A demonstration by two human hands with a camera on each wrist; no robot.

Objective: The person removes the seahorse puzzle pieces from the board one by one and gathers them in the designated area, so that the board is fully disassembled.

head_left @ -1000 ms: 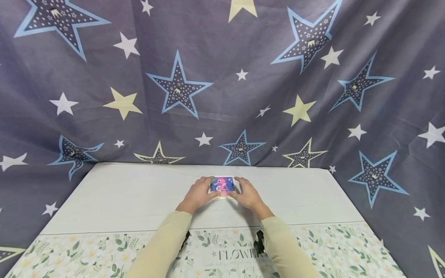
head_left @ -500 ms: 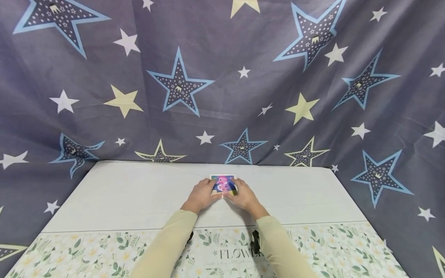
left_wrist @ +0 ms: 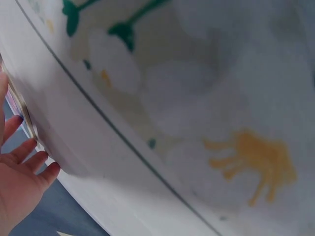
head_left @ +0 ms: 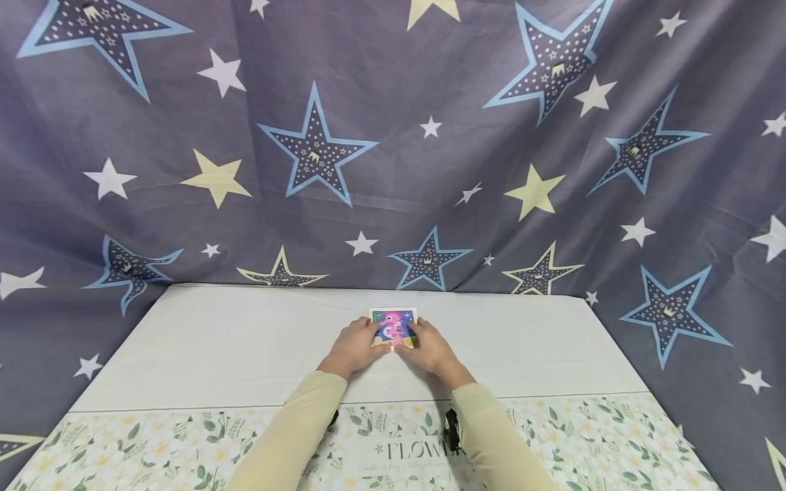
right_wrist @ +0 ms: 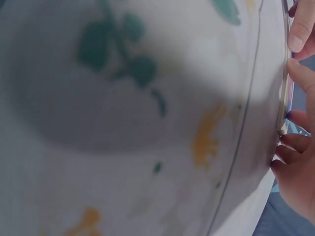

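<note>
Nearest, two pale sleeves [head_left: 293, 426] reached over a flower-printed strip [head_left: 166, 440] with lettering [head_left: 424, 449] at its middle. Beyond its dark line, on the white tabletop [head_left: 245, 341], a small square picture board [head_left: 395, 323] lay near the middle, its pale rim framing a pink figure on blue. The left hand [head_left: 353, 346] gripped its left side and the right hand [head_left: 432, 349] its right, thumbs at the near edge, forefingers bent over the picture; the wrist views caught the other fingers fanned beside the rim, touching the table. I judged the step in hand to be steadying or squaring the board; the next move seemed to call for even pressure from both sides, then a gentle letting-go. Farthest, a star-patterned curtain [head_left: 381, 211] hung behind the table.
</note>
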